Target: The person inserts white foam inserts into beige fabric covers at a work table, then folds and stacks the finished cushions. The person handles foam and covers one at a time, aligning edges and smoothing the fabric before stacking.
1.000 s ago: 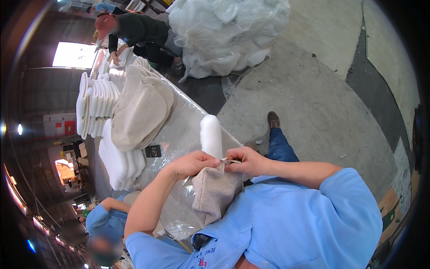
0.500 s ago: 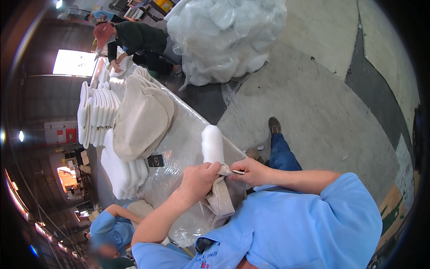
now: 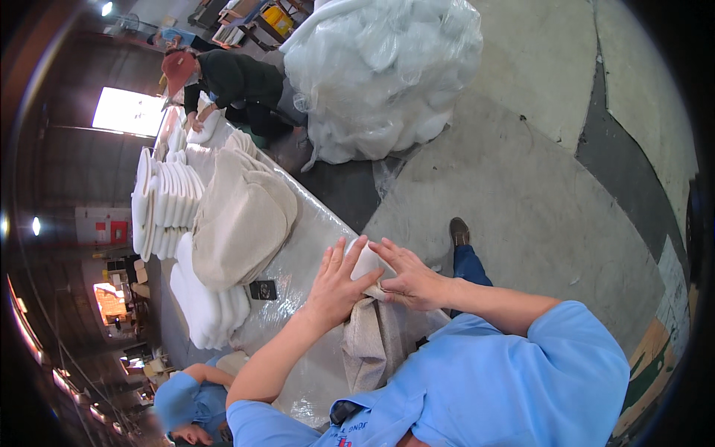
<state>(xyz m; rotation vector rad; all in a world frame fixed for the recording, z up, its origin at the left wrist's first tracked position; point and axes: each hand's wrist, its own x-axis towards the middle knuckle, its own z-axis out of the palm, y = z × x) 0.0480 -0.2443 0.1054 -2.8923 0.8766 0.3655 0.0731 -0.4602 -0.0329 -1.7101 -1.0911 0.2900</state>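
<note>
A rolled piece of white padding point(image 3: 364, 264) shows between my hands, its lower end at the mouth of a beige fabric cover point(image 3: 363, 344). The cover hangs down from there toward my shirt. My left hand point(image 3: 337, 281) lies along the left side of the padding, fingers spread and thumb pointing in toward the cover's edge. On the other side my right hand point(image 3: 410, 277) is likewise stretched out, its thumb low by the fabric. Both palms rest against the padding, and most of the roll is hidden behind them.
A plastic-covered table point(image 3: 287, 316) carries a stack of beige covers point(image 3: 242, 216), folded white padding point(image 3: 167, 190), more white pads point(image 3: 205, 302) and a small black object point(image 3: 263, 290). A large bag of white filling point(image 3: 383, 82) stands on the floor. Co-workers point(image 3: 238, 82) are at the table's far end and left.
My fingers have let go of the cover's gathered edge and spread out over the padding. The padding roll, which stuck out beyond my hands, is now mostly covered by them.
</note>
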